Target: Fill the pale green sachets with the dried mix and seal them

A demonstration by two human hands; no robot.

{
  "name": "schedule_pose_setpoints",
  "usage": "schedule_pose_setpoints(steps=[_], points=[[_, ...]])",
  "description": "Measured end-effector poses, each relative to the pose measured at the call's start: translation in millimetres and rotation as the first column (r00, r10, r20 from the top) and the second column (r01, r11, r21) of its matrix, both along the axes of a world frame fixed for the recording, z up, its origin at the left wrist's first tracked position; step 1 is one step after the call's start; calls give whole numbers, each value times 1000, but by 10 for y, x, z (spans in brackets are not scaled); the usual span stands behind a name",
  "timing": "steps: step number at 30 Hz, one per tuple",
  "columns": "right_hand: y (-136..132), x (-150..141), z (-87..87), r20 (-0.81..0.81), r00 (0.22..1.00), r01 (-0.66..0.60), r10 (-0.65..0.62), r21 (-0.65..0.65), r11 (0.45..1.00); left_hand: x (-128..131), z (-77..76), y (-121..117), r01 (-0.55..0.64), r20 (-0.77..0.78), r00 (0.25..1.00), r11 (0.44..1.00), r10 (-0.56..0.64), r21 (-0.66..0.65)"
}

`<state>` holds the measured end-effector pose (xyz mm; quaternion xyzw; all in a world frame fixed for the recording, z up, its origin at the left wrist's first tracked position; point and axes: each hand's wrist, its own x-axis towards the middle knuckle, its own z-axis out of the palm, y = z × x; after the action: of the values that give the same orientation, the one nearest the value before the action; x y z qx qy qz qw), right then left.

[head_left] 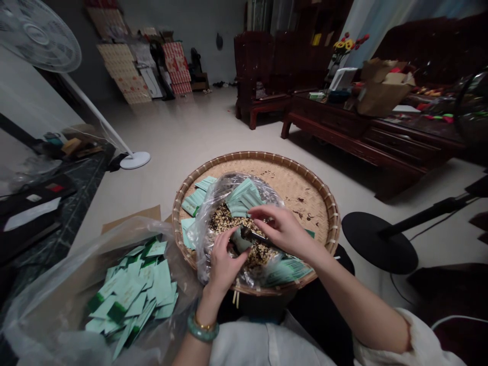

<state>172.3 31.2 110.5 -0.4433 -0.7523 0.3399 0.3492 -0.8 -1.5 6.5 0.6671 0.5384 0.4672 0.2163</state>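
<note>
The left hand [224, 259] pinches a small pale-green packet [242, 245]; the right [280, 227] grips a slim dark spoon [259, 237] at its mouth. Below lies yellow-and-black dried mix [223, 218], bagged, on a round bamboo tray [331, 203]; more packets [131, 290], eight o'clock. A sagging mouth could cause spills.

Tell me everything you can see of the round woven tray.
The tray is shallow and round, apparently bamboo, with a pale tan woven base and a darker brown raised rim bound at intervals. It sits roughly level, its support mostly hidden. An open clear plastic bag of dried bits rests on it, pale green packets lie either side, and dark flakes dot the bare part.
</note>
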Motion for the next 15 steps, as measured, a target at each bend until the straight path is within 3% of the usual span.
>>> schedule_pose_setpoints(steps=[6, 11, 15], points=[[-150, 22, -119, -10, 995, -96, 96, -80, 992, -17, 10, -31, -12, -36, 999, 991, 17, 131], [-402, -87, -222, 21, 998, -66, 63, 172, 983, -42, -21, -77, -5, -41, 999, 959, 17, 282], [-430, -173, -374, -5, 998, 61, -62, 232, 971, -6, -19, -107, -37, -16, 999, 972, 42, 233]])
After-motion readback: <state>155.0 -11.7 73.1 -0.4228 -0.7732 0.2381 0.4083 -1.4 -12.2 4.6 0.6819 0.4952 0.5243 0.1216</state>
